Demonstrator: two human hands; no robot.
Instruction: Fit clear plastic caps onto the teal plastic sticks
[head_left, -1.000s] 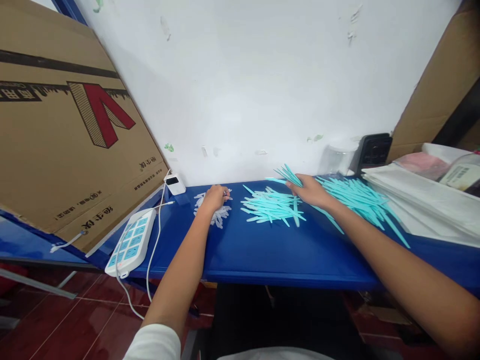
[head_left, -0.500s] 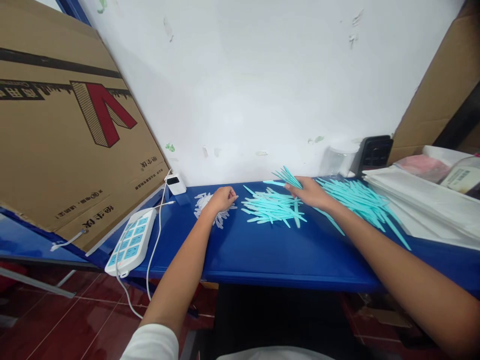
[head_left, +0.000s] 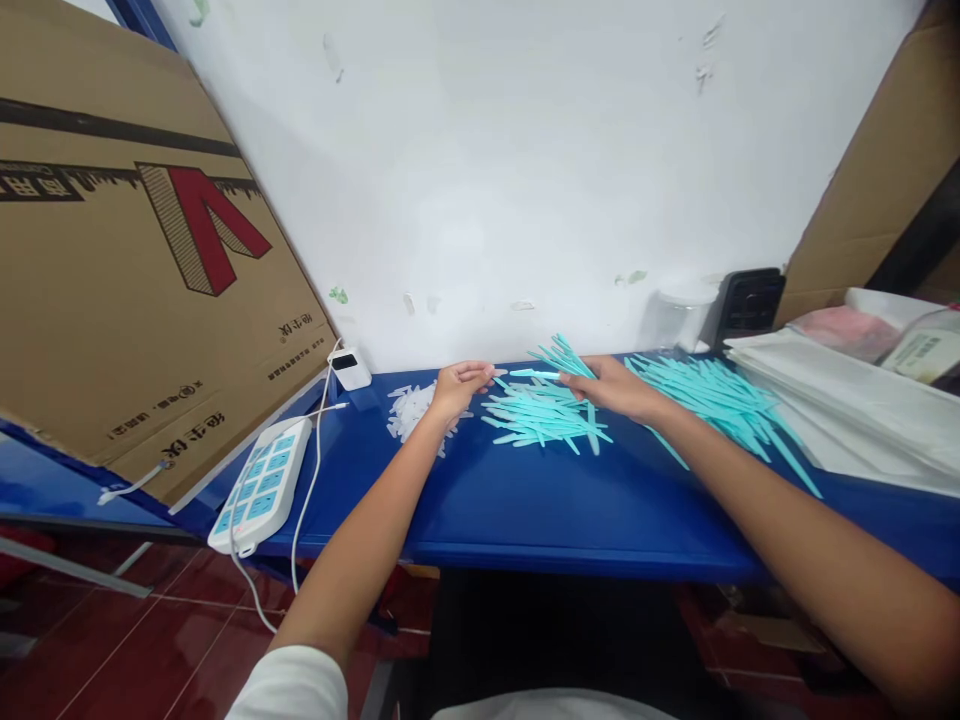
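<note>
My left hand [head_left: 461, 388] is closed in a pinch, with a small clear plastic cap [head_left: 499, 373] at its fingertips. Below it lies a heap of similar clear caps [head_left: 409, 408]. My right hand [head_left: 611, 386] grips a fanned bunch of slim turquoise sticks [head_left: 561, 354], which look like eyebrow razors. One stick [head_left: 536, 374] juts left from its thumb and fingers, its pale tip pointing at the cap, a small gap between them. Under and between the hands is a pile of turquoise sticks [head_left: 544, 415].
A larger pile of turquoise sticks [head_left: 709, 400] lies at right on the blue table [head_left: 525, 510], beside white sheets [head_left: 847, 400]. A clear jar [head_left: 679, 318] stands by the wall. At left are a power strip [head_left: 262, 485], cables, a small white device [head_left: 350, 369] and a large cardboard box [head_left: 150, 270].
My left hand has lifted off the clear caps and moved right with one cap. My right hand has shifted slightly left, the single stick now pointing towards the left fingertips.
</note>
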